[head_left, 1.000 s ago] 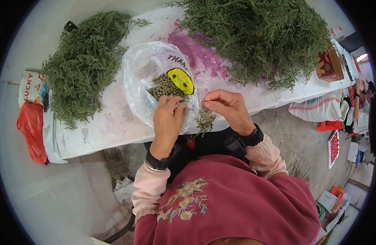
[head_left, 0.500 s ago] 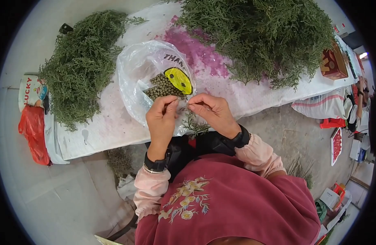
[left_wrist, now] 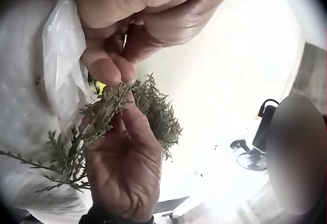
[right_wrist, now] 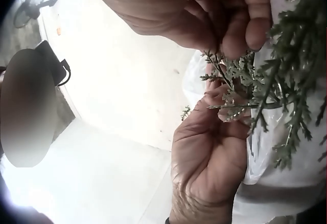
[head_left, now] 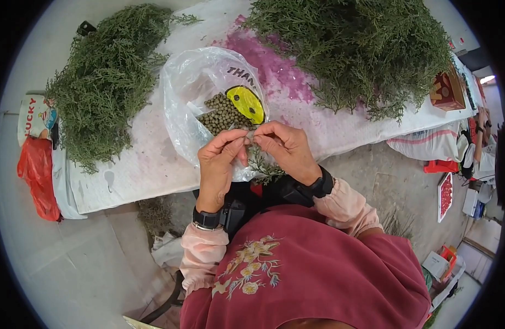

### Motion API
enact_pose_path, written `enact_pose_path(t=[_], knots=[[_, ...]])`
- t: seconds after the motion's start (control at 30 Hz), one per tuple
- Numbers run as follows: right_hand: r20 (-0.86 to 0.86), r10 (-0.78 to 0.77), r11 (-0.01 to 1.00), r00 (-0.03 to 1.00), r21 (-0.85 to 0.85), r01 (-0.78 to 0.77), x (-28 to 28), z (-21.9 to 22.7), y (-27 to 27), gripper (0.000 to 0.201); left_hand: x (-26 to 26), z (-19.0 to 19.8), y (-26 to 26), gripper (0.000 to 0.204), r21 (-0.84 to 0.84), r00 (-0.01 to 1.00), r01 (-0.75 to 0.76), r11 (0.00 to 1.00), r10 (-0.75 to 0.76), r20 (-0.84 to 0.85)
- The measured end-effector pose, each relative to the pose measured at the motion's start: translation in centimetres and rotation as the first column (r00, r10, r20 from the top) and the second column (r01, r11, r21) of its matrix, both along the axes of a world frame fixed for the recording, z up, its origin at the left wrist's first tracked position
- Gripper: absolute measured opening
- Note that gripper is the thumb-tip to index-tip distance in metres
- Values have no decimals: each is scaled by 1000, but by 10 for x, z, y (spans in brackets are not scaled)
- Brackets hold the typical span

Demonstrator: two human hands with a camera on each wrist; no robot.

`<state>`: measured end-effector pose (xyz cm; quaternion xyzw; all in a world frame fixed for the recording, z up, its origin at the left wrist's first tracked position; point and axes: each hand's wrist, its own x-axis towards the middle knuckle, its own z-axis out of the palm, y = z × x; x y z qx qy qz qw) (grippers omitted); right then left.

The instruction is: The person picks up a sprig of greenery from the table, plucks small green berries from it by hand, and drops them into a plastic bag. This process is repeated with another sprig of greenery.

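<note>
Both hands meet just in front of a clear plastic bag (head_left: 193,93) that holds small green berries (head_left: 222,112) and bears a yellow smiley print (head_left: 245,103). My left hand (head_left: 238,141) and right hand (head_left: 260,137) each pinch the top of a small green conifer sprig (head_left: 263,164), which hangs down between them. In the left wrist view the left fingertips (left_wrist: 110,70) pinch the sprig (left_wrist: 102,111) above the right hand (left_wrist: 122,168). The right wrist view shows the right hand (right_wrist: 240,35) gripping the sprig (right_wrist: 265,91), with the left hand (right_wrist: 209,152) below it.
Two big heaps of green cuttings lie on the white-covered table (head_left: 142,164), one at the left (head_left: 104,77) and one at the far right (head_left: 351,49). A pink stain (head_left: 274,68) marks the cover. A red bag (head_left: 38,175) hangs left; a red box (head_left: 447,90) stands right.
The left hand has come off the bag's berries and met the right hand. Both now pinch the sprig's top, which the right hand alone held before.
</note>
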<state>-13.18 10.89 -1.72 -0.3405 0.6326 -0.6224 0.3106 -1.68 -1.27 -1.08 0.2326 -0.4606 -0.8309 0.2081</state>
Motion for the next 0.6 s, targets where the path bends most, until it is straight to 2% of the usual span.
enact_pose_path(t=[0.3,0.43,0.6], knots=[[-34,12,999,999,-46,-14,5,6,-5,10,3,-6,-7,19,79,996,58,995,-52,-71],[-61,-12,1000,998,-11,11,6,5,-6,9,3,-8,-8,19,100,995,67,993,-60,-75],[-22,-23,1000,999,-18,23,6,6,-7,7,3,-4,-8,19,131,997,51,990,-42,-64]])
